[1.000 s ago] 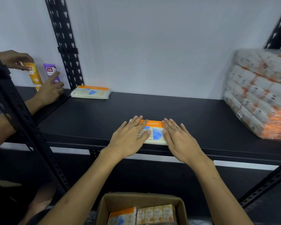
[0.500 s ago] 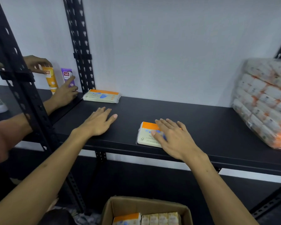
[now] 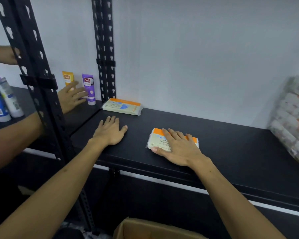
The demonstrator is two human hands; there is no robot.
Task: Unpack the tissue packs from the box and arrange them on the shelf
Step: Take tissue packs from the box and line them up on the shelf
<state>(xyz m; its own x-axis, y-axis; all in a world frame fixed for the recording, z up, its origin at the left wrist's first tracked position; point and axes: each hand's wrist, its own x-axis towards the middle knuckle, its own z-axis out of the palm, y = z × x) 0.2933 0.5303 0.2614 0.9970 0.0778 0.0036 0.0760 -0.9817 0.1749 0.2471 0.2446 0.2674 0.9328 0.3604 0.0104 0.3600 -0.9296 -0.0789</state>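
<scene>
A tissue pack [image 3: 164,140] is held flat near the front edge of the black shelf [image 3: 231,149] by the right hand [image 3: 178,149], whose fingers lie spread and straight over the top while the thumb presses the near long side. Nothing is gripped by the left hand [image 3: 110,133]; it is laid palm down, fingers relaxed, on the bare shelf between this pack and a second tissue pack [image 3: 122,106] that is set against the back wall beside the upright post [image 3: 104,49].

The step in hand is judged to be the sliding of the front pack into line. It is best done with light, even pressure, so that the soft wrapper is not buckled. The pack should be pushed back and leftward until it is seated just beside the rear one, orange bands matched. The box [image 3: 154,229] below is only partly seen, so what is left in it cannot be told.
</scene>
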